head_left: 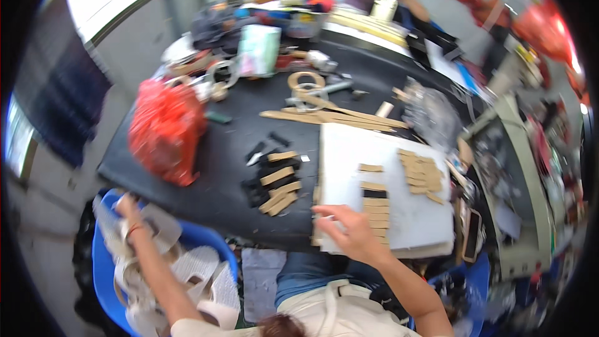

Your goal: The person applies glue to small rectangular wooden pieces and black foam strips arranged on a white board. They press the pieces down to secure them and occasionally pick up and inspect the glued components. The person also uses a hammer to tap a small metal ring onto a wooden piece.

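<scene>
Reaching my left hand (128,207) down into the blue bin (103,262) of pale sole pieces (196,268), fingers closing on one, I judge plenty remains. On the white board (349,150) my right hand (349,234) rests open and empty beside a row of tan strips (376,207); more wait loose on the surface (231,168).

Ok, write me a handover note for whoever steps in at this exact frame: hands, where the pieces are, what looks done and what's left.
Left hand: down in the blue bin at the left, among pale soles; grip too blurred to tell.
Right hand: open, fingers spread on the near edge of the white board.
Pieces: small tan strips in a column beside the right hand and a cluster at the board's far right; more tan and black pieces loose on the black table.
Done: strips laid on the board.
Left: the loose pile, seemingly.
</scene>
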